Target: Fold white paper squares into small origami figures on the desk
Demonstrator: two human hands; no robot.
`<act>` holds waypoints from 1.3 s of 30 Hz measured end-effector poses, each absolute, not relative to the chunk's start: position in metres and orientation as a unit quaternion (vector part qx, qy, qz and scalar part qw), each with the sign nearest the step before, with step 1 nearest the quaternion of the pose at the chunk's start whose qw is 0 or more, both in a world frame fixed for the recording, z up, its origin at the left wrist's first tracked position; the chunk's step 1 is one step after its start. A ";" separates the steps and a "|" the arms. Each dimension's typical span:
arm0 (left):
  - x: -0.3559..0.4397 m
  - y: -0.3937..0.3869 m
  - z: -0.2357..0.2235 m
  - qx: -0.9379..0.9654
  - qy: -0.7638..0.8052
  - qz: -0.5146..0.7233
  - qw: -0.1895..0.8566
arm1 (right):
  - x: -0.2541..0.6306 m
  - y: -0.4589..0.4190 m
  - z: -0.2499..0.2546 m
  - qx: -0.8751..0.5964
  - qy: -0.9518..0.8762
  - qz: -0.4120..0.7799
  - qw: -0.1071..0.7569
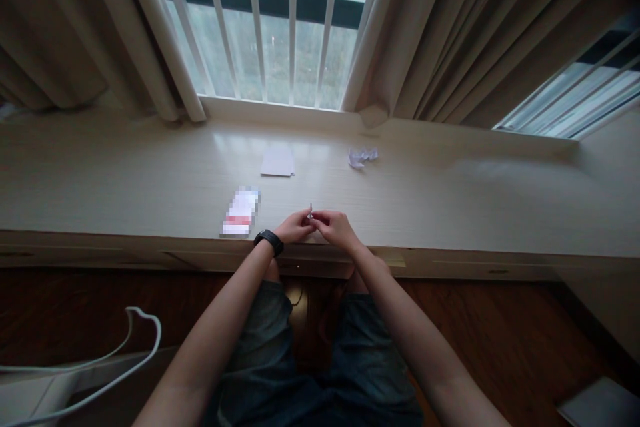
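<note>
My left hand (294, 226), with a black band on its wrist, and my right hand (336, 227) meet over the desk's front edge. Both sets of fingertips pinch a small piece of folded paper (311, 213), whose thin edge sticks up between them. Most of the paper is hidden by the fingers, so its exact shape cannot be made out. Ahead and slightly left lies a stack of white paper sheets (277, 162). Several small folded paper pieces (362, 158) sit ahead on the right. A phone with a blurred-out screen (241, 211) lies left of my left hand.
The long pale desk (450, 207) runs beneath the window (270, 33), with beige curtains (425, 33) on both sides. Drawer fronts are below the desk's edge, close to my knees. A white cable (155, 340) loops at lower left.
</note>
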State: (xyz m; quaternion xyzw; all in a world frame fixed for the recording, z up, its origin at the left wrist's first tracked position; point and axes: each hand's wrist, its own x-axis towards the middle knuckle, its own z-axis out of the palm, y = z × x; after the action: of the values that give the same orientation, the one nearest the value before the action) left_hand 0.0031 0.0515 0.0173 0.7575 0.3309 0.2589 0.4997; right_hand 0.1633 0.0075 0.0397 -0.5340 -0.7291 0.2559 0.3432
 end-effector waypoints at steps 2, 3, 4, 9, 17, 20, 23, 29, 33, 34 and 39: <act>0.002 0.051 0.019 0.751 0.335 0.245 0.513 | 0.164 0.008 0.039 -0.536 -0.731 0.255 0.337; 0.001 0.052 0.020 0.745 0.338 0.237 0.525 | 0.164 0.008 0.039 -0.538 -0.731 0.254 0.334; 0.001 0.052 0.021 0.738 0.340 0.230 0.536 | 0.163 0.008 0.040 -0.540 -0.732 0.252 0.330; 0.000 0.054 0.019 0.718 0.334 0.225 0.567 | 0.162 0.007 0.044 -0.550 -0.744 0.226 0.306; 0.008 0.051 0.019 0.687 0.343 0.224 0.601 | 0.154 0.006 0.043 -0.621 -0.711 0.155 0.289; 0.009 0.052 0.018 0.709 0.350 0.226 0.568 | 0.152 0.005 0.044 -0.643 -0.697 0.139 0.284; 0.009 0.052 0.019 0.743 0.372 0.216 0.514 | 0.152 0.004 0.047 -0.655 -0.692 0.132 0.272; 0.015 0.042 0.026 0.783 0.454 0.299 0.301 | 0.155 0.005 0.051 -0.686 -0.680 0.110 0.236; 0.021 0.037 0.030 0.762 0.472 0.310 0.315 | 0.154 0.005 0.051 -0.688 -0.683 0.101 0.225; 0.021 0.037 0.030 0.752 0.484 0.313 0.320 | 0.153 0.005 0.051 -0.687 -0.683 0.100 0.226; 0.020 0.038 0.024 0.717 0.499 0.340 0.347 | 0.154 0.007 0.044 -0.682 -0.671 0.127 0.262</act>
State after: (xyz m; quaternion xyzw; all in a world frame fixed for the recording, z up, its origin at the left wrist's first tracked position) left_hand 0.0203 0.0385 0.0240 0.7173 0.4994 0.3405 0.3466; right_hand 0.1536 0.0068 0.0441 -0.6822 -0.6707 0.1273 0.2618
